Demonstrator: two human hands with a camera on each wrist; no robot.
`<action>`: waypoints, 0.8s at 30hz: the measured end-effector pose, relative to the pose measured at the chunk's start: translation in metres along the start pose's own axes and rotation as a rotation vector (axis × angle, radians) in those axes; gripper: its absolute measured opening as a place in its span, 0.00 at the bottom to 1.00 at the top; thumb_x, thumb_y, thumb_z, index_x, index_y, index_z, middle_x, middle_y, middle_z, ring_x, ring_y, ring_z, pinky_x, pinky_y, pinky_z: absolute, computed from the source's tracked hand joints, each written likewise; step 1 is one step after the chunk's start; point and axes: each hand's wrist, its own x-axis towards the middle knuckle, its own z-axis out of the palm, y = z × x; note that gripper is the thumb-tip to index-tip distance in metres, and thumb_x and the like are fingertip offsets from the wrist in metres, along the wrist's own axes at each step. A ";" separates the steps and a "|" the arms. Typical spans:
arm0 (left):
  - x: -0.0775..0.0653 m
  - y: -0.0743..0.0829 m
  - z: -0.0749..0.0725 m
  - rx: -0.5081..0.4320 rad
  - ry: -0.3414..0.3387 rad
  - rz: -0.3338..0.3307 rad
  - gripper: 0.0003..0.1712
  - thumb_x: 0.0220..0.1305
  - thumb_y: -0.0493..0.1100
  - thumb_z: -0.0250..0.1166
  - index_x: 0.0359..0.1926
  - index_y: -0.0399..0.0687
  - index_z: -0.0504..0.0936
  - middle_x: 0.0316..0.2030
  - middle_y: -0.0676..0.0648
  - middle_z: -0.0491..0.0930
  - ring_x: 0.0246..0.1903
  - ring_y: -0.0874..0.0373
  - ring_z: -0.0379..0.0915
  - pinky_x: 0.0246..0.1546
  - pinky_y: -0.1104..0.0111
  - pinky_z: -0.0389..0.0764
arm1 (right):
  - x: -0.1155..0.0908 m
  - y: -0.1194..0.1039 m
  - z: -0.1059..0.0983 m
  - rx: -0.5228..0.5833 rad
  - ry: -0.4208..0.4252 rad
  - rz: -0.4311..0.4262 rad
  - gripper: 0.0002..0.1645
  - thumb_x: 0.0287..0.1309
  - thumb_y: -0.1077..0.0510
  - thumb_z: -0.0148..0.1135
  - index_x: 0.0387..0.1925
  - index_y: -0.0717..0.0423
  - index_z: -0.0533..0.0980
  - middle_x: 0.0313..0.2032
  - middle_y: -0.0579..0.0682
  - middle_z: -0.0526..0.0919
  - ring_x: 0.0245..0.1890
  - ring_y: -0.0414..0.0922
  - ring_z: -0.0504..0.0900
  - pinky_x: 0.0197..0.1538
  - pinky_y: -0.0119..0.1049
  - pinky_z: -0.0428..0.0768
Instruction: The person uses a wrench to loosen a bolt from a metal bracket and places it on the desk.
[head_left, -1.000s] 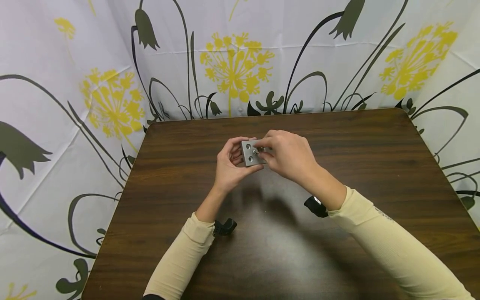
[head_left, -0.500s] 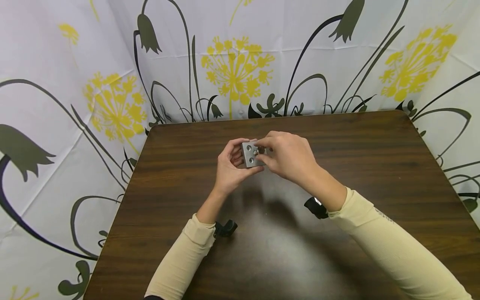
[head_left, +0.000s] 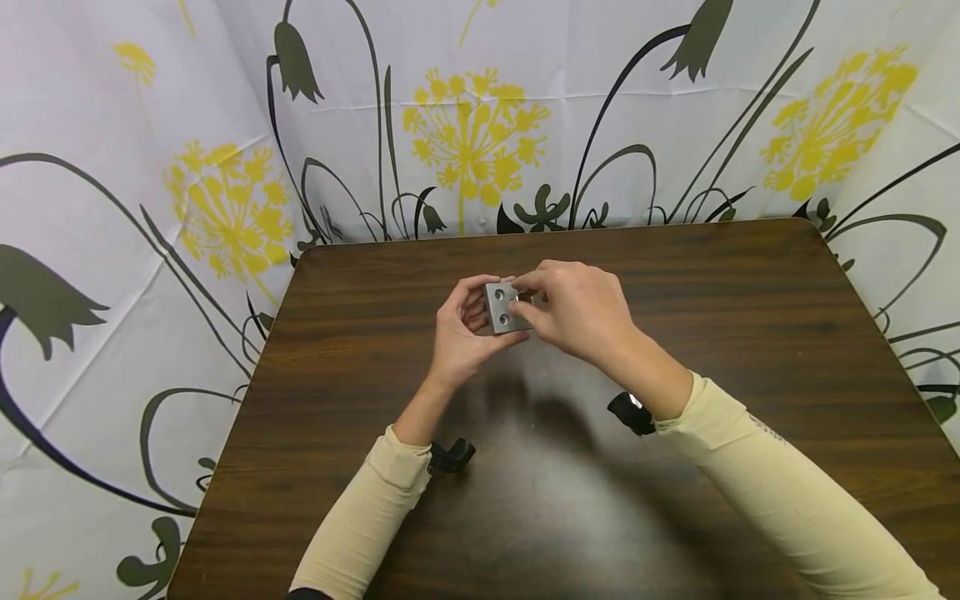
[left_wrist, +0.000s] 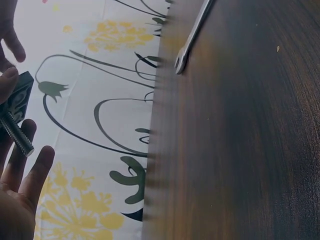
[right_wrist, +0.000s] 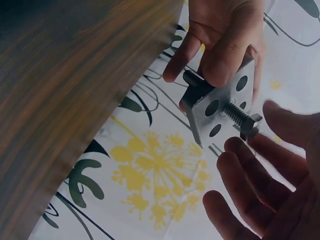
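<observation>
My left hand [head_left: 459, 337] grips a grey metal block [head_left: 496, 307] with several round holes, fingers behind it and thumb along its lower edge. A hex-head bolt [right_wrist: 250, 127] runs through the middle of the block. Its threaded end [left_wrist: 19, 137] sticks out of the back in the left wrist view. My right hand [head_left: 588, 312] has thumb and index finger on either side of the bolt head, its other fingers loosely bent below in the right wrist view. Both hands are raised above the dark wooden table [head_left: 390, 358].
A wrench [left_wrist: 191, 42] lies on the table near its edge in the left wrist view. Behind the table hangs a white flower-print curtain [head_left: 337, 125]. Black wrist cameras stick out under the left wrist [head_left: 452, 456] and the right wrist [head_left: 630, 413].
My right thumb and fingertips have shifted slightly around the bolt head, covering more of it in the head view. The left hand and the block stay nearly in place.
</observation>
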 end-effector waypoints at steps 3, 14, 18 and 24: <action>0.000 -0.012 -0.002 -0.008 -0.004 0.006 0.42 0.38 0.21 0.77 0.58 0.37 0.72 0.55 0.41 0.81 0.50 0.47 0.80 0.47 0.60 0.82 | 0.000 0.000 0.001 0.015 0.008 0.031 0.16 0.56 0.46 0.71 0.44 0.46 0.86 0.32 0.40 0.85 0.22 0.39 0.77 0.20 0.37 0.73; 0.000 -0.014 -0.004 -0.013 0.006 -0.010 0.42 0.37 0.19 0.76 0.58 0.34 0.72 0.55 0.40 0.80 0.49 0.49 0.80 0.46 0.62 0.82 | -0.001 0.001 0.003 0.002 0.031 -0.026 0.15 0.56 0.49 0.72 0.44 0.46 0.86 0.35 0.41 0.85 0.25 0.40 0.77 0.22 0.38 0.74; 0.001 0.000 -0.001 -0.023 0.004 -0.007 0.40 0.38 0.18 0.75 0.57 0.29 0.71 0.54 0.36 0.80 0.49 0.48 0.80 0.46 0.62 0.82 | 0.000 0.000 0.003 -0.007 0.037 0.006 0.15 0.58 0.46 0.70 0.43 0.47 0.87 0.30 0.41 0.84 0.21 0.40 0.75 0.19 0.37 0.71; 0.002 0.008 0.003 -0.015 -0.006 -0.022 0.40 0.37 0.17 0.75 0.56 0.27 0.70 0.54 0.35 0.79 0.49 0.48 0.80 0.46 0.61 0.82 | -0.003 0.001 0.001 -0.027 -0.002 -0.079 0.15 0.55 0.55 0.72 0.47 0.45 0.86 0.39 0.42 0.84 0.32 0.42 0.79 0.26 0.39 0.77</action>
